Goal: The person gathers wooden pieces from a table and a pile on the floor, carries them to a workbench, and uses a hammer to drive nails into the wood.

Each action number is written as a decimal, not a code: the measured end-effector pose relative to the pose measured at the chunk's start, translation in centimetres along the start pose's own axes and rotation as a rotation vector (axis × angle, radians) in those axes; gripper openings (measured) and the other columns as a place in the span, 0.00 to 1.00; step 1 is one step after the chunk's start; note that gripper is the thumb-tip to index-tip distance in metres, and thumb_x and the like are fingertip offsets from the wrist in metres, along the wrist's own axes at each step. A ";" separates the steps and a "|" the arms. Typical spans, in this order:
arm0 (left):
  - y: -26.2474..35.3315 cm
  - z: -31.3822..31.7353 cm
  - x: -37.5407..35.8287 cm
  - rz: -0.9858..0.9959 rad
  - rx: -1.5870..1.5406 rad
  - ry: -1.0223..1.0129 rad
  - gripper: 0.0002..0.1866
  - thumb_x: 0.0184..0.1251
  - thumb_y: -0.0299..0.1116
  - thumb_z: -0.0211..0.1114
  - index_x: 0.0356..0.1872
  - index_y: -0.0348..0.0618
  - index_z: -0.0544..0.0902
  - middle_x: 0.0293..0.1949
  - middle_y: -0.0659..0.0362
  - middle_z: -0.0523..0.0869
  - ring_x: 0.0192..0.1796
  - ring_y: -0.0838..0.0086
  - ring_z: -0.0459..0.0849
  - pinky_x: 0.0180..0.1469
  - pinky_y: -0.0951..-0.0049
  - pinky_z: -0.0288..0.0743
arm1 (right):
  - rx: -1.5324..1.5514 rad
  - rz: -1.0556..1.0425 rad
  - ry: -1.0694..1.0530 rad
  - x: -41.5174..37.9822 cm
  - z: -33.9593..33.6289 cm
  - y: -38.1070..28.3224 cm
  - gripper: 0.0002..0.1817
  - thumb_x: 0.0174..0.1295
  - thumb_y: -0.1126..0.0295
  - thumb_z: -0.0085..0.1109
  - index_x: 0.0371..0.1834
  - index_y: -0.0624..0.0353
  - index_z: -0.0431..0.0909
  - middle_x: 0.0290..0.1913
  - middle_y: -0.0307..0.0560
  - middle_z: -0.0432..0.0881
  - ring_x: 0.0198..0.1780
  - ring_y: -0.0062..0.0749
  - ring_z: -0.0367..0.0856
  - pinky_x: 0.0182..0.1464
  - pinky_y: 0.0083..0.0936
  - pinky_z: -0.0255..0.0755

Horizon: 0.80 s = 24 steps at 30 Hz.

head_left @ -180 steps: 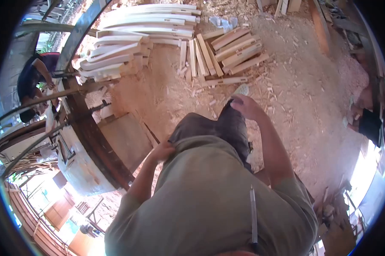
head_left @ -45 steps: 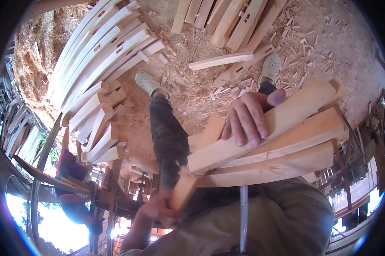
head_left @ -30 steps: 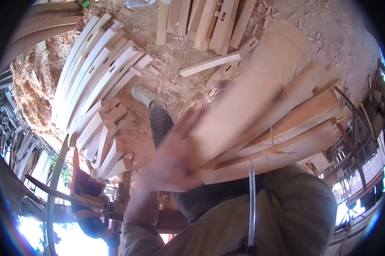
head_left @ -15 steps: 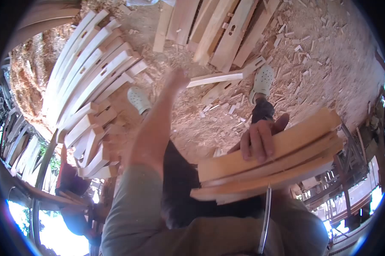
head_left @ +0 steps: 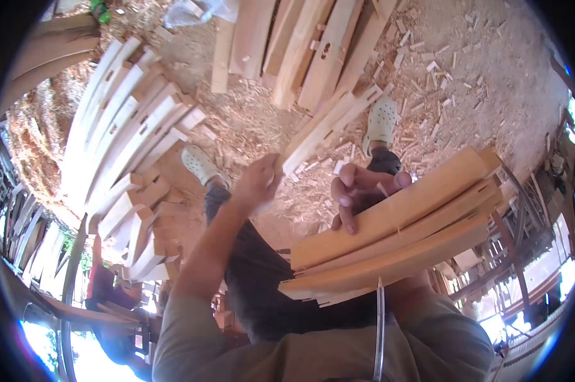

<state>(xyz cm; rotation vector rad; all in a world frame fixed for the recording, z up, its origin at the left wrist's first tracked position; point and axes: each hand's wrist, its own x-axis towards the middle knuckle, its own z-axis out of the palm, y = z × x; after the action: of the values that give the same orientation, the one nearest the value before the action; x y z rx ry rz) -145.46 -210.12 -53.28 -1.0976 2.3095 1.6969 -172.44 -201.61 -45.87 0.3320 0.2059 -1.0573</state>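
My left hand (head_left: 259,183) is closed around the near end of a long, narrow, pale wooden piece (head_left: 329,132) with slots cut in it. The far end of that piece reaches the ground near my right shoe. A stack of curved wooden pieces (head_left: 389,232) lies across my right forearm, in front of my torso. Behind the stack's upper edge, my right hand (head_left: 367,189) has its fingers spread and partly bent, with one fingertip close to the top piece. The stack covers most of my right forearm.
Curved slotted pieces (head_left: 118,111) lie fanned out at the left, with shorter blocks (head_left: 134,216) below them. Boards (head_left: 303,48) lie ahead. Wood chips and shavings cover the ground around my pale clogs (head_left: 199,165). A plastic bag (head_left: 201,11) lies at the top.
My left hand has drawn back towards me, and the slotted piece's near end has come with it, tilting the piece. My right hand's fingers have loosened from the stack.
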 end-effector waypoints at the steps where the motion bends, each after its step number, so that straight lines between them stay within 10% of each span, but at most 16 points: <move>1: 2.0 -2.2 -0.6 0.130 0.009 0.152 0.08 0.66 0.28 0.62 0.40 0.32 0.78 0.44 0.46 0.82 0.42 0.47 0.81 0.42 0.53 0.75 | 0.041 0.000 -0.041 0.7 -0.3 -0.1 0.47 0.59 0.31 0.56 0.66 0.61 0.58 0.48 0.49 0.69 0.48 0.44 0.79 0.66 0.53 0.69; 5: 12.0 -9.1 -1.1 -0.121 0.059 0.034 0.08 0.63 0.26 0.65 0.37 0.30 0.78 0.52 0.43 0.82 0.44 0.50 0.82 0.46 0.56 0.77 | 0.091 -0.024 -0.030 2.3 -1.1 1.1 0.58 0.53 0.33 0.65 0.78 0.53 0.45 0.71 0.58 0.56 0.63 0.56 0.72 0.64 0.59 0.71; 7: 13.1 -8.1 -1.9 0.020 0.010 -0.086 0.09 0.61 0.27 0.67 0.37 0.31 0.79 0.50 0.44 0.83 0.43 0.50 0.82 0.45 0.59 0.78 | 0.238 -0.178 0.078 2.5 0.9 2.4 0.51 0.62 0.31 0.52 0.79 0.52 0.49 0.79 0.65 0.46 0.75 0.65 0.55 0.70 0.64 0.61; 9: 13.0 -7.2 -2.0 0.172 -0.049 -0.212 0.10 0.59 0.28 0.69 0.38 0.32 0.80 0.48 0.44 0.84 0.41 0.51 0.82 0.45 0.62 0.78 | -0.276 -0.115 0.283 2.5 1.7 3.0 0.34 0.71 0.41 0.46 0.71 0.54 0.65 0.67 0.63 0.69 0.72 0.64 0.60 0.65 0.63 0.67; 11: 12.4 -5.8 -1.9 0.317 -0.123 -0.110 0.10 0.63 0.30 0.68 0.38 0.34 0.80 0.44 0.49 0.85 0.37 0.57 0.82 0.44 0.67 0.77 | -0.223 -0.282 -0.073 1.8 -2.6 2.3 0.30 0.76 0.45 0.38 0.67 0.55 0.70 0.61 0.63 0.76 0.68 0.64 0.67 0.63 0.63 0.69; 12: 10.3 -5.0 -1.4 0.206 -0.656 -0.024 0.09 0.67 0.31 0.65 0.37 0.35 0.81 0.42 0.51 0.86 0.38 0.60 0.84 0.45 0.67 0.77 | -0.267 -0.329 -0.227 2.6 -3.6 1.5 0.30 0.77 0.44 0.32 0.62 0.58 0.73 0.56 0.62 0.78 0.63 0.63 0.72 0.60 0.61 0.69; 14: 7.3 -8.3 3.2 -0.418 -0.545 0.064 0.14 0.75 0.37 0.58 0.37 0.36 0.83 0.37 0.55 0.87 0.40 0.68 0.85 0.47 0.67 0.77 | -0.298 -0.374 -0.371 2.7 -3.8 2.0 0.33 0.78 0.44 0.26 0.57 0.60 0.76 0.51 0.61 0.80 0.58 0.62 0.76 0.58 0.59 0.70; 18: -10.9 -6.9 14.9 -0.703 0.133 0.176 0.28 0.70 0.48 0.59 0.58 0.31 0.78 0.50 0.42 0.86 0.55 0.55 0.85 0.59 0.62 0.77 | -0.072 -0.497 -0.202 2.4 -2.7 2.8 0.41 0.75 0.38 0.25 0.45 0.67 0.80 0.46 0.63 0.81 0.56 0.57 0.76 0.64 0.55 0.62; 20: -19.0 -4.4 17.6 -0.618 0.363 0.349 0.30 0.62 0.50 0.63 0.54 0.31 0.80 0.55 0.36 0.82 0.59 0.48 0.81 0.62 0.55 0.74 | -0.195 -0.131 -0.433 3.2 -3.9 1.9 0.40 0.74 0.38 0.29 0.45 0.67 0.80 0.47 0.64 0.81 0.54 0.55 0.77 0.65 0.52 0.61; 24: -25.6 -2.7 21.7 -0.838 0.373 0.250 0.44 0.54 0.64 0.67 0.55 0.26 0.78 0.58 0.34 0.79 0.61 0.48 0.80 0.63 0.56 0.73 | -0.139 -0.140 -0.423 4.0 -3.4 1.8 0.40 0.74 0.37 0.29 0.45 0.66 0.80 0.47 0.64 0.82 0.55 0.56 0.77 0.64 0.51 0.62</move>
<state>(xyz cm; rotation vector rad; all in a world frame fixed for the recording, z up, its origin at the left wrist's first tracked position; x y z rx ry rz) -145.86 -226.70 -82.63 -1.8751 1.7291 0.8226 -168.96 -202.87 -50.02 -0.0363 -0.0780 -1.2192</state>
